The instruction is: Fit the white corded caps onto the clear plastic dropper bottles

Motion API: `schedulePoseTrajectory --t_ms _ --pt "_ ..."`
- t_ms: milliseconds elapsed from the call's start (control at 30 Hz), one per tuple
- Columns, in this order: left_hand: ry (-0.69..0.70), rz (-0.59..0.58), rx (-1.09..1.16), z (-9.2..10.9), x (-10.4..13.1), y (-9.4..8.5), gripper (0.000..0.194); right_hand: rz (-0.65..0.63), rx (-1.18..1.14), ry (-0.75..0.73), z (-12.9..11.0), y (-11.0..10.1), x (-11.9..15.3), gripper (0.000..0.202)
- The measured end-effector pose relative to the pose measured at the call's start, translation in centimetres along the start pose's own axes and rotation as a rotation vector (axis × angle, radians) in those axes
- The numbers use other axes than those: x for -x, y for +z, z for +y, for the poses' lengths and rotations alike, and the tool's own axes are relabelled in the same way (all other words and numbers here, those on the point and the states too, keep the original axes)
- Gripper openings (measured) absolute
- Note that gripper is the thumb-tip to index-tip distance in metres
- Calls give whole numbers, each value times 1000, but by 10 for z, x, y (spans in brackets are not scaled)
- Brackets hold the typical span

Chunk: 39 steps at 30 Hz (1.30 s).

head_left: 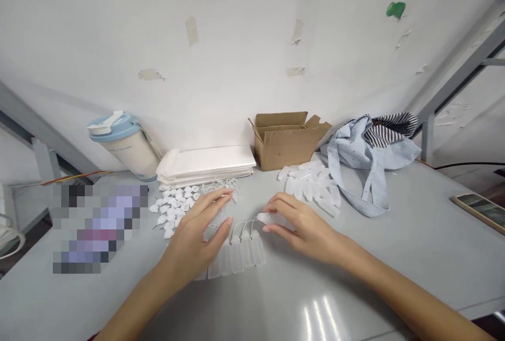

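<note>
My left hand (199, 228) hovers over the table with thumb and fingers apart, holding nothing. It partly hides a row of translucent plastic sleeves (239, 257) lying side by side, with thin white cords looped from their upper ends. Between the thumb and fingers of my right hand (300, 225) is a similar translucent sleeve (266, 218), its tip pointing left. Past my left hand are a heap of small white caps (173, 207) and a tangle of white cords (215, 186). Beyond my right hand lies a loose pile of translucent sleeves (311, 186).
Along the wall stand a tumbler with a blue lid (128, 146), a stack of white packets (209, 161), an open cardboard box (288, 146) and a light blue cloth bag (355, 146). A phone (479, 212) lies at the right edge. A blurred purple item (106, 225) lies left.
</note>
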<state>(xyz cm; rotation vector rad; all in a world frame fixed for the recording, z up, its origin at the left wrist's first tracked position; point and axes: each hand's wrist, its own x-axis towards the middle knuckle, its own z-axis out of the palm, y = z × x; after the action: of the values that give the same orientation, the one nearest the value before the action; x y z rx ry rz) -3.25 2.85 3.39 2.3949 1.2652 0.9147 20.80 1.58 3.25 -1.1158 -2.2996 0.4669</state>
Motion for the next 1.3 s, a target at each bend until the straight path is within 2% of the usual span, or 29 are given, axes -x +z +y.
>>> schedulePoseTrajectory --t_ms 133,233,433,633,800,1100,1300 --pt "154 -36 1 13 8 9 40 44 -157 -12 -10 4 1 16" --pt "204 -73 19 19 12 15 45 75 -209 -8 -15 7 1 17" --pt "182 -120 41 21 17 17 49 107 -221 28 -15 10 0 15" --pt "171 -99 89 25 18 11 47 148 -225 64 -16 9 -1 13" --pt "178 -124 105 29 20 10 49 148 -232 66 -16 9 0 20" --pt "398 -41 14 28 20 14 46 165 -236 71 -15 10 1 19" --pt "451 20 -65 24 18 19 40 187 -286 222 -18 11 0 18"
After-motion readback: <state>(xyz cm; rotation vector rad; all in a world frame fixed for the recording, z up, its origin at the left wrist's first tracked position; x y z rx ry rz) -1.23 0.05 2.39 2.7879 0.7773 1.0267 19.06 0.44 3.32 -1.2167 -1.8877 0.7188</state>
